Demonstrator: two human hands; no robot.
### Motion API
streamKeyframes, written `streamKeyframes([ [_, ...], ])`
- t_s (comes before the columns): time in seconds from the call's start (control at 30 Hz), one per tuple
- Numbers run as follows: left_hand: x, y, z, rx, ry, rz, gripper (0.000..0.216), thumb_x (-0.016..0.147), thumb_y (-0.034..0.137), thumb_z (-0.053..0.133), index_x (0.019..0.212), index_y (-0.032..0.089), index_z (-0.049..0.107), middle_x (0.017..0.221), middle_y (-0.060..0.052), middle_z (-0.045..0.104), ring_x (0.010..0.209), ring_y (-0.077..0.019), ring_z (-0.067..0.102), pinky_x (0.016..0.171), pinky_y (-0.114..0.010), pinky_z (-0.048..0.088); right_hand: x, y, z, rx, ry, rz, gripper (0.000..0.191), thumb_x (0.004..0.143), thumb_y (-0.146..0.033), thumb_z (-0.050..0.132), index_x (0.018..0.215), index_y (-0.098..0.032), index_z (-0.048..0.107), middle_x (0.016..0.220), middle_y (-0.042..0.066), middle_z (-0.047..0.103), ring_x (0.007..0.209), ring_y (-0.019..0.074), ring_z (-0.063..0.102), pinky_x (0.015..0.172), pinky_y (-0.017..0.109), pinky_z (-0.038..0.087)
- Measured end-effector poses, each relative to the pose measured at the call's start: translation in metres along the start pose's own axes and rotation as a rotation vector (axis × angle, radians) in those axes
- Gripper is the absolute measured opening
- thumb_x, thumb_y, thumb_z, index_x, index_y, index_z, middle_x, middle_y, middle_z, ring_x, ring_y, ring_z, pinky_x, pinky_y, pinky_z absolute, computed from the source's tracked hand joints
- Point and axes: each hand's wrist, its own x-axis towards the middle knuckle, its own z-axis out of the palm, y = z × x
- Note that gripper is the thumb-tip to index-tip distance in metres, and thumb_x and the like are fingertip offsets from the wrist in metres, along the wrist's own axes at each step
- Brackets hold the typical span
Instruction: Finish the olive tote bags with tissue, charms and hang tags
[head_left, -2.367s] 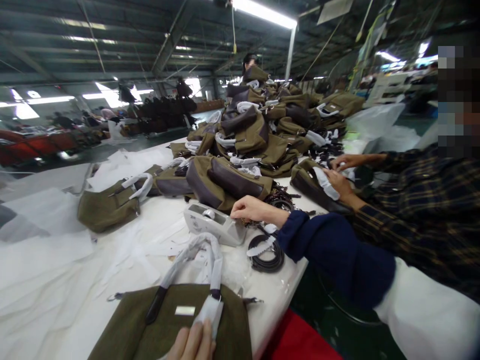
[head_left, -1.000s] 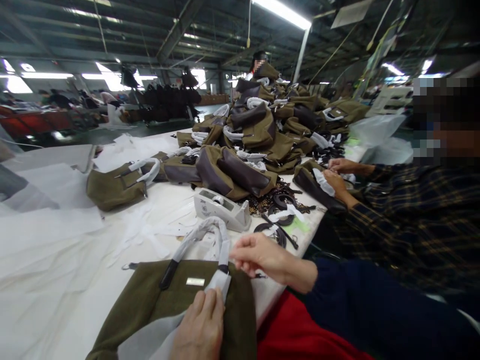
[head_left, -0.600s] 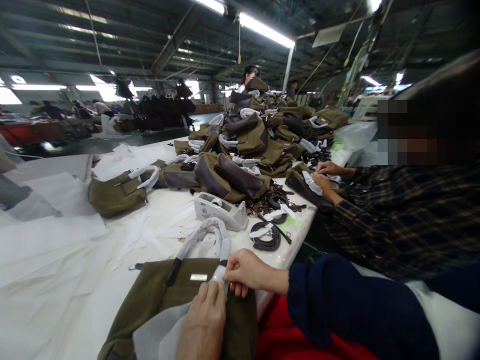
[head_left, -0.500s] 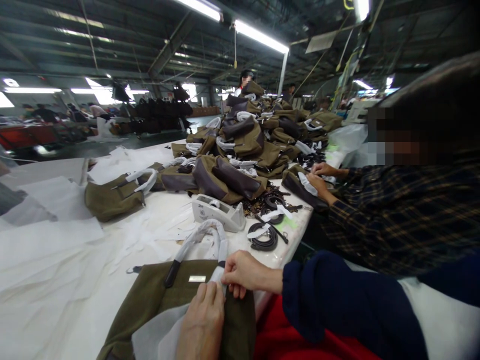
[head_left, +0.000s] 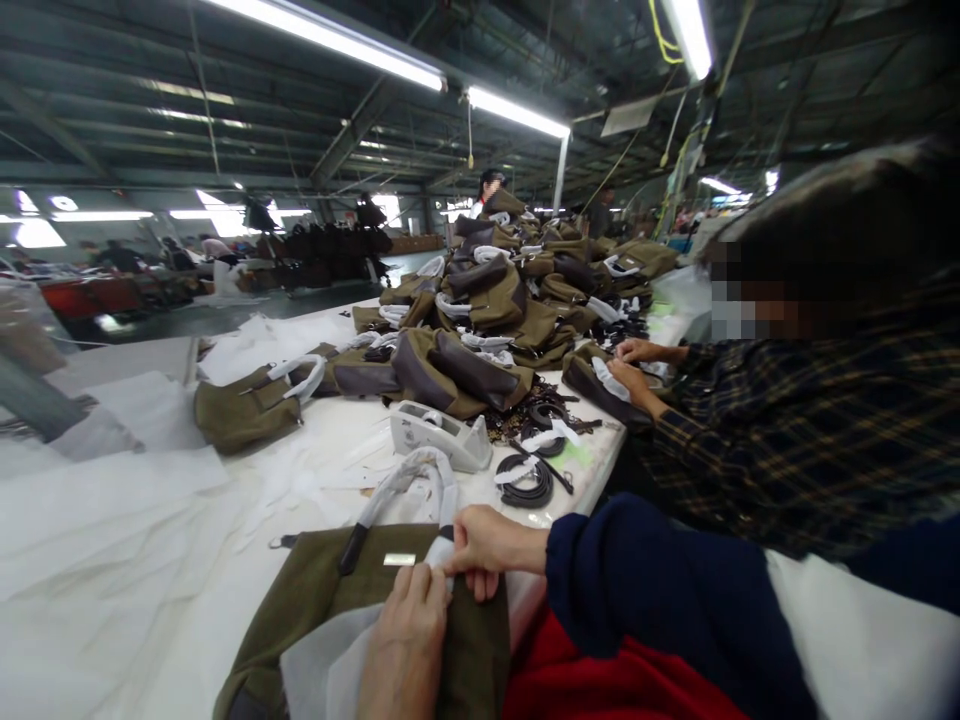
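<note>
An olive-green handbag (head_left: pixel 315 580) with dark trim and a small metal plate (head_left: pixel 399 560) lies on the table in front of me. Its arched handle (head_left: pixel 401 475) is covered in white wrapping. My left hand (head_left: pixel 405 635) is closed on a white sheet of wrapping paper (head_left: pixel 322 655) that spreads over the bag's front. Just beside it, my right hand (head_left: pixel 484 550) pinches the white paper at the handle's right base, its thumb and forefinger nearly meeting the left fingertips. The fingertips partly hide the paper's edge.
A white tape dispenser (head_left: pixel 439 435) stands behind the bag, with coiled dark straps (head_left: pixel 525 482) to its right. Farther back rises a heap of similar bags (head_left: pixel 487 295). Loose white sheets (head_left: pixel 97 520) cover the left side. A co-worker in a plaid shirt (head_left: pixel 750 440) handles another bag at right.
The view has tilted up slightly and shifted left. Both my hands keep their closed hold on the paper at the handle base, with little visible movement.
</note>
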Motion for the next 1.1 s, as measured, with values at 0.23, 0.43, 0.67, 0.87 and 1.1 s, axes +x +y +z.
streamKeyframes([
  [0.23,-0.006,-0.006,0.005,-0.019,0.048,-0.039,0.019,0.095,0.015,0.048,0.101,0.015,0.067,0.085,-0.006,0.064,0.084,-0.0195,0.061,0.077,-0.03,0.053,-0.019,0.006,-0.011,-0.048,-0.057,-0.086,0.02,0.083,-0.015,0.068,0.076,-0.017,0.049,0.05,-0.008,0.059,0.034,0.0078,0.051,0.039,0.014,0.041],
  [0.43,-0.007,-0.003,0.001,-0.106,-0.004,-0.06,0.017,0.095,0.014,0.049,0.1,0.017,0.065,0.086,-0.005,0.064,0.081,-0.0207,0.059,0.077,-0.033,0.051,-0.034,0.016,-0.018,-0.813,0.254,-0.765,0.018,0.092,-0.022,0.056,0.105,-0.024,0.068,0.093,0.003,0.063,0.079,0.0131,0.06,0.064,0.021,0.042],
  [0.67,-0.007,-0.004,-0.009,-0.194,-0.094,-0.07,0.016,0.096,0.014,0.046,0.096,0.019,0.062,0.092,-0.004,0.064,0.084,-0.021,0.06,0.078,-0.034,0.051,-0.025,0.009,-0.011,-1.18,0.277,-0.761,0.028,0.099,-0.031,0.045,0.124,-0.034,0.059,0.092,0.002,0.057,0.071,0.0156,0.054,0.05,0.025,0.027],
  [0.87,0.0,-0.012,-0.022,-0.29,-0.163,-0.09,0.013,0.097,0.02,0.048,0.098,0.021,0.062,0.094,-0.003,0.065,0.086,-0.0197,0.062,0.078,-0.031,0.055,-0.011,-0.005,-0.024,-1.203,0.158,-0.786,0.032,0.097,-0.028,0.045,0.125,-0.027,0.058,0.096,0.006,0.059,0.074,0.0179,0.056,0.054,0.025,0.034],
  [1.1,0.018,-0.031,-0.036,-0.574,-0.289,-0.297,0.014,0.095,0.033,0.055,0.09,0.023,0.064,0.09,-0.002,0.065,0.087,-0.0178,0.065,0.077,-0.026,0.055,0.0,-0.016,-0.052,-1.133,0.074,-0.958,0.035,0.093,-0.034,0.058,0.128,-0.03,0.059,0.112,0.005,0.057,0.095,0.0184,0.054,0.066,0.026,0.039],
])
